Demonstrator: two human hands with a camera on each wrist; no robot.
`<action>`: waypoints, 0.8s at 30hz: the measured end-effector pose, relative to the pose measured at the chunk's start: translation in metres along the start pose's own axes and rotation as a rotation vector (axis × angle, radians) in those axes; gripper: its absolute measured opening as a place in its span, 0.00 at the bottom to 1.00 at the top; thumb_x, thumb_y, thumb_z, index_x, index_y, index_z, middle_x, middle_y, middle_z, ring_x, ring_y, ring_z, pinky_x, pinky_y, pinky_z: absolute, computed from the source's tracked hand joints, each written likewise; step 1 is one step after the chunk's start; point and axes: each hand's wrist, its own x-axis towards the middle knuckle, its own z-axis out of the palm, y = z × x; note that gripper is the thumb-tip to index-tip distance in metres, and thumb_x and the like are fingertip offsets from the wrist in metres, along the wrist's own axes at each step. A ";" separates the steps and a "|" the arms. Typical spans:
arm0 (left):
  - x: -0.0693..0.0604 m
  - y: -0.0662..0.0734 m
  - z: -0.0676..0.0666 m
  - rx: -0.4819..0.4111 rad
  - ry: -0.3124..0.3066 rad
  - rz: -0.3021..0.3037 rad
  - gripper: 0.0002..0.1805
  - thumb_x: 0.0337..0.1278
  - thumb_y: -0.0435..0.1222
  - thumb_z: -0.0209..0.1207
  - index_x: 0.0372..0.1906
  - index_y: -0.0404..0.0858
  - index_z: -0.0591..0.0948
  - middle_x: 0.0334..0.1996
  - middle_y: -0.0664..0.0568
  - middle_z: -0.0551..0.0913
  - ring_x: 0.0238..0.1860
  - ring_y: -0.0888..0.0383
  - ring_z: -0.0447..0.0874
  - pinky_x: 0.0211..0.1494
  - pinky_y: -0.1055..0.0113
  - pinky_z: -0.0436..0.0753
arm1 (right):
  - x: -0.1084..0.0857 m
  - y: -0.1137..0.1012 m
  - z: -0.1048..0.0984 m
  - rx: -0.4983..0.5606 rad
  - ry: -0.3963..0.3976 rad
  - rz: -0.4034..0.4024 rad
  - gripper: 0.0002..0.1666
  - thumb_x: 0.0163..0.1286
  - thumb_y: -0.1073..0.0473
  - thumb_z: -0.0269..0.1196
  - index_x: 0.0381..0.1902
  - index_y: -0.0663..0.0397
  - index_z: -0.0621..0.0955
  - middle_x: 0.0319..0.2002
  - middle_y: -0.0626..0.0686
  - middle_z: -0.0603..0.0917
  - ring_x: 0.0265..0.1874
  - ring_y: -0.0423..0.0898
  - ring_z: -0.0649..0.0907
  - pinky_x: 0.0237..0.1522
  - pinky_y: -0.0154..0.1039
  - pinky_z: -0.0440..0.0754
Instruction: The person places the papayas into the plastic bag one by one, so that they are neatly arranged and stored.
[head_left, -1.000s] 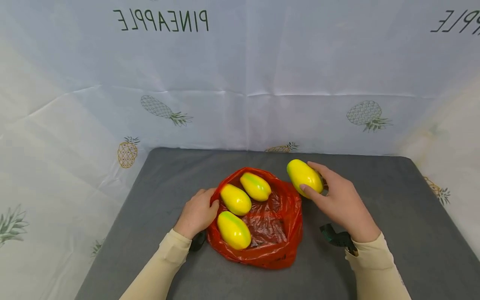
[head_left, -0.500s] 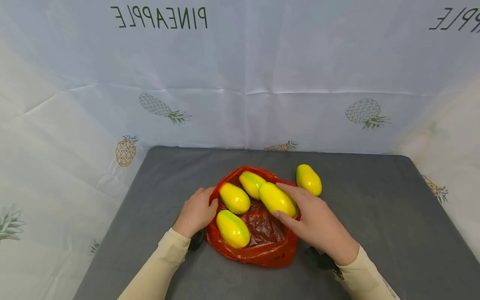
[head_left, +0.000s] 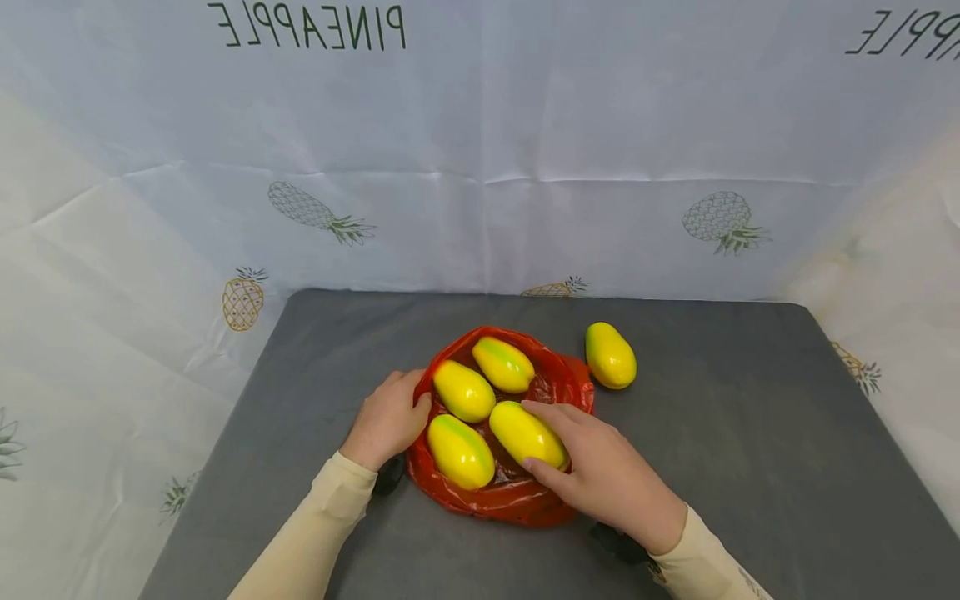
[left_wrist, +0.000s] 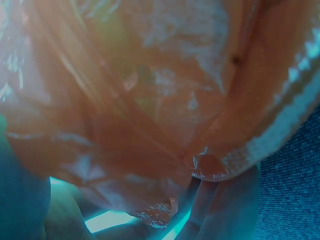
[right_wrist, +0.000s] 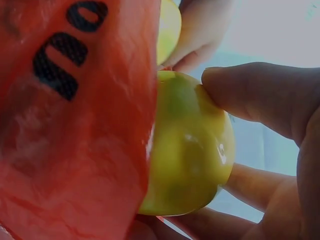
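Note:
A red plastic bag (head_left: 525, 505) lies with its mouth open, holding several yellow-green fruits, among them one at the lower left (head_left: 461, 452). My left hand (head_left: 386, 419) grips the bag's left rim; in the left wrist view the bag's translucent film (left_wrist: 125, 130) fills most of the picture. Inside the bag's right part, my right hand (head_left: 600, 475) holds a yellow fruit (head_left: 528, 434) between thumb and fingers. The right wrist view shows that fruit (right_wrist: 190, 150) partly behind the bag's side (right_wrist: 90, 150), with the thumb (right_wrist: 260, 95) against it.
Another yellow fruit (head_left: 611, 356) lies on the grey table (head_left: 720, 392), just beyond the bag's upper right edge. A white cloth (head_left: 480, 117) with pineapple prints hangs behind the table and along both sides.
My right hand has carried the fruit left and down from beyond the bag's right edge into its mouth. The fruit formerly behind that hand shows fully. My left hand still grips the rim.

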 end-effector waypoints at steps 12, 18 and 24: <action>0.000 -0.001 0.000 -0.011 -0.004 -0.003 0.22 0.76 0.40 0.60 0.67 0.34 0.82 0.54 0.38 0.86 0.44 0.45 0.83 0.56 0.43 0.88 | 0.001 -0.001 0.012 -0.004 -0.067 0.004 0.39 0.69 0.43 0.75 0.75 0.38 0.77 0.67 0.44 0.84 0.55 0.39 0.85 0.58 0.47 0.88; 0.000 -0.001 0.000 -0.012 -0.007 -0.002 0.23 0.77 0.40 0.60 0.68 0.34 0.82 0.55 0.38 0.86 0.45 0.44 0.84 0.57 0.43 0.88 | 0.003 -0.001 0.015 -0.012 -0.075 -0.004 0.39 0.69 0.43 0.75 0.75 0.38 0.77 0.66 0.43 0.85 0.54 0.39 0.85 0.58 0.48 0.88; 0.000 -0.001 0.000 -0.016 -0.011 -0.009 0.23 0.77 0.40 0.60 0.69 0.34 0.81 0.56 0.37 0.85 0.47 0.44 0.84 0.58 0.43 0.88 | 0.006 -0.001 0.018 -0.009 -0.092 -0.017 0.39 0.70 0.43 0.75 0.76 0.40 0.77 0.67 0.45 0.84 0.57 0.42 0.86 0.61 0.51 0.87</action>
